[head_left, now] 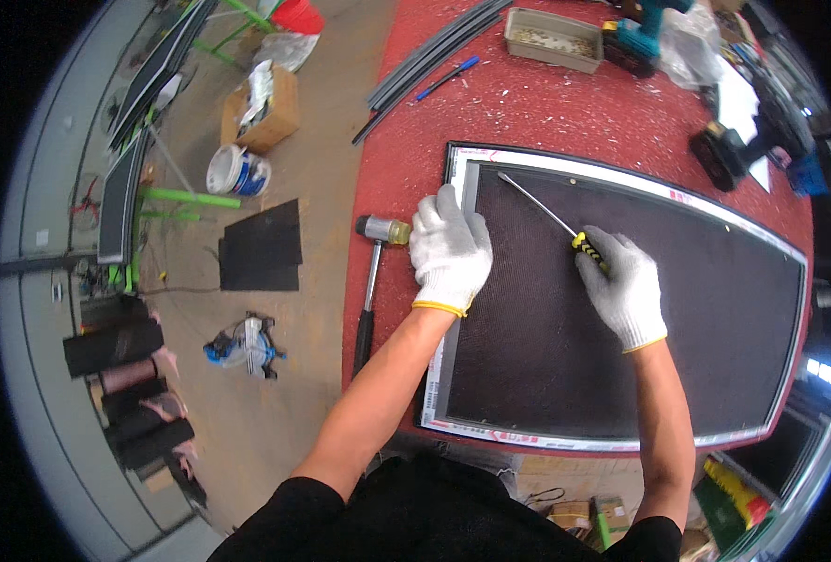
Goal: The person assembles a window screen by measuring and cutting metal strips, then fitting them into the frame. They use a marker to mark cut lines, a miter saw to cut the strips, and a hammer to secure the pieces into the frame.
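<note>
A framed panel of dark mesh (pixel 565 347) lies flat on a red work table (pixel 528 112), its pale frame partly covered with printed film. My left hand (pixel 450 245), in a white knit glove, rests on the frame's left side; its fingers lie stretched out. In my gloved right hand (pixel 626 286) is a screwdriver (pixel 548 208) with a yellow and black handle. Its shaft slants up and left over the mesh, the tip close to the frame's upper left corner. Just left of my left hand lies a mallet (pixel 374 253) with a black grip, parallel to the frame.
Dark strips (pixel 434 56), a blue pen (pixel 448 78), a tray of small parts (pixel 554 39) and a teal cordless drill (pixel 645 42) lie along the table's far side. Another power tool (pixel 724 155) sits far right. On the floor left are a bucket (pixel 237 171) and a cardboard box (pixel 270 112).
</note>
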### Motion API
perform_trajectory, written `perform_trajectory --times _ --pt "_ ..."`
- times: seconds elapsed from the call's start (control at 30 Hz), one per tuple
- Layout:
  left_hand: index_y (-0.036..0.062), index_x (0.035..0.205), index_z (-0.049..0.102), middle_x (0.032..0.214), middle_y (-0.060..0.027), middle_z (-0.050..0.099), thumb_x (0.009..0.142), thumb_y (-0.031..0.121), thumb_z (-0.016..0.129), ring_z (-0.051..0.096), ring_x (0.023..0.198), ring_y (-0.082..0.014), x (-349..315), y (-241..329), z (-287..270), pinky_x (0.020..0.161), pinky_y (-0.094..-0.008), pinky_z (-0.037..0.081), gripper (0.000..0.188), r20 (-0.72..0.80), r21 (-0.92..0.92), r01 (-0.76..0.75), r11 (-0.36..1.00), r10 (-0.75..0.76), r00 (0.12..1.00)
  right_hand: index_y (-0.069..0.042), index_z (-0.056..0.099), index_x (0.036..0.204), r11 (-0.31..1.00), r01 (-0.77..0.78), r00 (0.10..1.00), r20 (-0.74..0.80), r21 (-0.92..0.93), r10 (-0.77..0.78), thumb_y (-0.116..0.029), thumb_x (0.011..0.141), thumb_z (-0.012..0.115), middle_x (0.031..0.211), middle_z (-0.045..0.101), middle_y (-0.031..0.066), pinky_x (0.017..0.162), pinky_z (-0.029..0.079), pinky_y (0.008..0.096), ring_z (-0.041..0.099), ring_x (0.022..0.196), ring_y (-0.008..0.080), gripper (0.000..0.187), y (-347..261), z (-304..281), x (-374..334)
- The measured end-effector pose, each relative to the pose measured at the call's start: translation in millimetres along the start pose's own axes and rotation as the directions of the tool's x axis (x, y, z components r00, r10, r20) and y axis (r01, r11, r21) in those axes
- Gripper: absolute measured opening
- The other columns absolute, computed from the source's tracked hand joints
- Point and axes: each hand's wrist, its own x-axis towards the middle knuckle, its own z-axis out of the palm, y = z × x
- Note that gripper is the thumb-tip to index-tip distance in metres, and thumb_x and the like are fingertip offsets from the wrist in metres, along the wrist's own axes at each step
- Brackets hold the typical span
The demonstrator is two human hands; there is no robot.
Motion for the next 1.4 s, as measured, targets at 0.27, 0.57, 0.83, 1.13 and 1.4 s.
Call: perform_trajectory --times 0.27,0.57,0.83,1.13,1.4 --pt "-0.0024 0.154 0.058 0.135 -0.0310 0.066 0.105 0.026 0.075 0.068 0.122 -0.0528 5 7 -8 0.106 -0.0624 0.056 0.058 0.102 0.017 0.118 0.993 -0.119 0.988 -0.005 0.083 0.134 0.992 0.054 0.981 0.178 0.112 -0.074 -0.022 0.100 0.084 0.114 0.081 0.0238 0.090 0.065 0.0487 0.081 0.103 0.0438 0.039 24 -7 58" --pt "-0.0059 0.150 0.060 0.134 -0.0306 0.067 0.104 0.021 0.075 0.069 0.123 -0.0518 3 1 0 0.107 -0.0599 0.056 0.056 0.099 -0.023 0.097 0.995 -0.095 0.991 -0.001 0.084 0.130 0.976 0.001 0.962 0.267 0.219 -0.060 -0.021 0.099 0.085 0.104 0.083 0.0265 0.083 0.065 0.0451 0.084 0.091 0.0400 0.037 25 0 70" --pt "-0.0033 0.150 0.060 0.135 -0.0307 0.066 0.105 0.025 0.073 0.069 0.123 -0.0520 6 4 -5 0.107 -0.0618 0.055 0.056 0.115 0.006 0.097 0.995 -0.097 0.989 0.001 0.083 0.131 0.973 0.038 0.966 0.239 0.227 -0.093 -0.026 0.102 0.082 0.114 0.082 0.0305 0.096 0.065 0.0494 0.082 0.107 0.0475 0.039 18 1 60" --pt "0.0029 0.140 0.071 0.133 -0.0290 0.075 0.103 0.036 0.075 0.077 0.124 -0.0474 14 -13 -1 0.108 -0.0562 0.062 0.050 0.030 -0.054 0.077 0.996 -0.076 0.997 -0.003 0.083 0.135 0.935 0.302 0.858 0.376 0.186 -0.351 -0.011 0.091 0.090 0.112 0.084 0.0223 0.091 0.067 0.0464 0.084 0.097 0.0380 0.045 28 -71 -48" --pt "0.0036 0.137 0.072 0.131 -0.0270 0.078 0.104 0.043 0.073 0.076 0.122 -0.0467 -97 -43 -89 0.109 -0.0536 0.059 0.051 0.425 -0.085 0.219 0.972 -0.163 0.891 -0.005 0.085 0.130 0.957 0.175 0.757 0.590 0.230 -0.280 -0.016 0.089 0.089 0.107 0.080 0.0202 0.085 0.064 0.0483 0.079 0.095 0.0400 0.042 -19 -36 -143"
